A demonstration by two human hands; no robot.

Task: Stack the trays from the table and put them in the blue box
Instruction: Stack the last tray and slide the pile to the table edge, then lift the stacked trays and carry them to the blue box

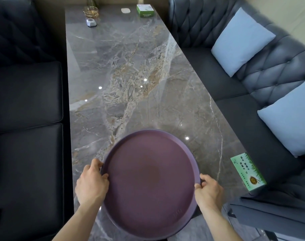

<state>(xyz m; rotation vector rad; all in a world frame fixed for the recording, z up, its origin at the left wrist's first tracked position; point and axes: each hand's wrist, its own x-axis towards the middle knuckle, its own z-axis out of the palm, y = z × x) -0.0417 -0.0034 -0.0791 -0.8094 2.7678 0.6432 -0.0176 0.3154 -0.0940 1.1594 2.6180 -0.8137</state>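
**Gripping a round purple tray at the near table end**

A round purple tray (150, 181) is held at the near end of the marble table (131, 75), w/ its near rim reaching out past the table edge. Whether it's lifted or resting on the top can't be told. The left hand (91, 183) is closed on the tray's left rim: thumb hooked over the top edge, fingers curled around the outside. The right hand (209, 190) is clamped on the right rim, thumb on the inner lip, fingers wrapped under and behind. The tray is shown empty; only one rim is clearly made out, so a stack can't be confirmed.

Just right of the tray, at the table's right edge, a green printed box (247, 171) is seen. Dark sofas are set along both sides; two light blue cushions (242, 40) are propped on the right one. At the far end, well apart from the tray, a second green box (145, 10), a small white dish (125, 10), a glass w/ gold trim (90, 12) and a small white gadget (91, 22) are seen.
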